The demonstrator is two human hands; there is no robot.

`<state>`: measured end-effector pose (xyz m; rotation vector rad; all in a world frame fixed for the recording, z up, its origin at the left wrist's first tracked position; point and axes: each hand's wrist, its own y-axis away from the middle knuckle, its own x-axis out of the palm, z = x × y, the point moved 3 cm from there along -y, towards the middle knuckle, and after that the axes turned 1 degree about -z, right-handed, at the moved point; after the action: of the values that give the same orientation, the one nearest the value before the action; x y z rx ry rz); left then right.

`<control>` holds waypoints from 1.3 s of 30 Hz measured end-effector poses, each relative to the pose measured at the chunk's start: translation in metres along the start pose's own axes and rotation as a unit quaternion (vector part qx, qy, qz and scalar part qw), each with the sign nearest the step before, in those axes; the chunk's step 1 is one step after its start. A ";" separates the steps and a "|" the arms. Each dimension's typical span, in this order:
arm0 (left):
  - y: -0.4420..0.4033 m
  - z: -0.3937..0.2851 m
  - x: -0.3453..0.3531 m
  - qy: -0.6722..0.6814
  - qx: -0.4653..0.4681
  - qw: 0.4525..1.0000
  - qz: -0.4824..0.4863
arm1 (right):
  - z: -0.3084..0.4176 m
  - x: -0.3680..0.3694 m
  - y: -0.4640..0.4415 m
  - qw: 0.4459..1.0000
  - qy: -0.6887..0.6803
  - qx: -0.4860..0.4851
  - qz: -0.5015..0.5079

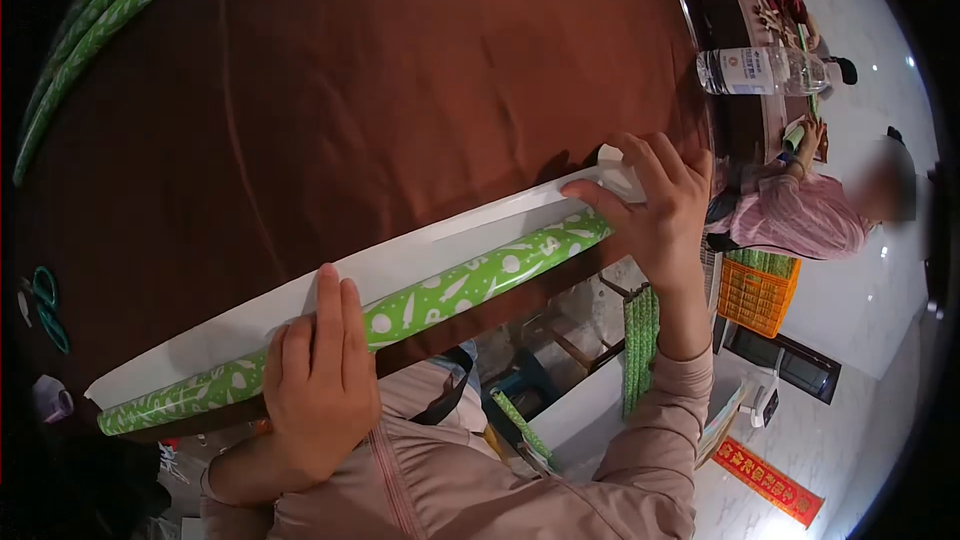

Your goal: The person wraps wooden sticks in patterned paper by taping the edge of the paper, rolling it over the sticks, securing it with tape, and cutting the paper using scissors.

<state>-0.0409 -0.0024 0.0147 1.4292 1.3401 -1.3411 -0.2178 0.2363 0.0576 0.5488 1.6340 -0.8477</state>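
A green patterned sheet with a white underside lies partly rolled along the near edge of the brown table. My left hand rests on the roll toward its left part, fingers stretched out across the white strip. At the roll's right end is my right hand, its thumb and fingers apart and curved around the white end of the sheet. Whether that hand grips the sheet is not clear.
Green rolls lie at the far left, and teal-handled scissors at the left edge. A water bottle stands at the right. Beyond it a person in pink sits near an orange crate.
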 end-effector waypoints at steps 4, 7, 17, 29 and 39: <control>0.002 0.001 -0.001 0.006 0.001 1.000 0.016 | 0.006 0.001 0.001 1.000 0.019 -0.011 -0.007; 0.004 0.001 0.000 0.024 -0.012 0.999 0.017 | 0.006 0.004 0.002 0.999 0.029 -0.018 -0.014; 0.004 0.001 0.002 0.029 -0.014 0.999 0.025 | 0.008 0.007 0.002 0.998 0.045 -0.026 -0.022; -0.005 -0.003 -0.004 0.007 -0.033 0.999 0.040 | 0.011 0.008 0.000 0.996 0.064 -0.048 -0.032; -0.046 -0.043 0.009 -0.039 -0.046 0.998 -0.025 | 0.010 0.011 0.003 0.996 0.058 -0.051 -0.054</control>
<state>-0.0781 0.0484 0.0189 1.2774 1.3769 -1.3371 -0.2114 0.2296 0.0453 0.4480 1.8169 -0.8181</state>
